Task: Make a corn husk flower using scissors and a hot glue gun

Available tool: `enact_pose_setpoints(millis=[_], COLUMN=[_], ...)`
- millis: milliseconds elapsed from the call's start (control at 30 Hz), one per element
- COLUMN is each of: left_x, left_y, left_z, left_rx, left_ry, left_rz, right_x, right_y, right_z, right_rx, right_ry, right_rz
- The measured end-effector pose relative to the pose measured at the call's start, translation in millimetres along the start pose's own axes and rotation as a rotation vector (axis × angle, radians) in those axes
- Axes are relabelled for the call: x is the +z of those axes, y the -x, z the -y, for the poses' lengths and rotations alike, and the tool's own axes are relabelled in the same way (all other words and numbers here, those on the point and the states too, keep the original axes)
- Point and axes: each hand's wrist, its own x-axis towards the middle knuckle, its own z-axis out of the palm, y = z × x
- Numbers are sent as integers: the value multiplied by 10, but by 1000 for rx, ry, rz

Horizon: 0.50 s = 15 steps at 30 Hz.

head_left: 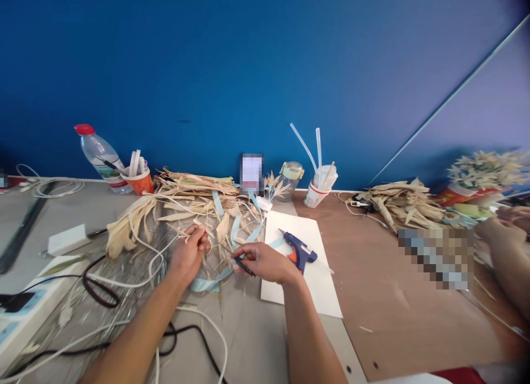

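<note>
My left hand (191, 254) is closed in a pinch over the husk scraps; a thin pale piece shows at its fingertips, too small to name. My right hand (260, 261) is closed around a slim black-handled tool (244, 266) whose thin tip points toward my left hand. Pale blue ribbon (207, 285) curls on the table below and between both hands. Dried corn husks (199, 185) lie heaped beyond them. A blue hot glue gun (301, 251) rests on white paper (321, 290), just right of my right hand.
White and black cables (199, 329) loop across the left side, near a power strip (25, 323). Along the wall stand a water bottle (101, 157), an orange cup (141, 179), a phone (252, 171), a jar (292, 173) and a cup (317, 195). Another person's hands (503, 237) work at right.
</note>
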Motion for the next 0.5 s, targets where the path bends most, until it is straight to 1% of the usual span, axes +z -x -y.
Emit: enact_pose_setpoints(millis=[233, 500], left_x=[20, 4], left_y=[10, 7], left_z=[-18, 4], left_rx=[-18, -10], left_ry=[-6, 8], left_rz=[-7, -4], right_x=[12, -2], right_y=[-30, -3], right_z=[-47, 2], right_rx=[-19, -13], right_ry=[4, 22], right_rz=[-15, -15])
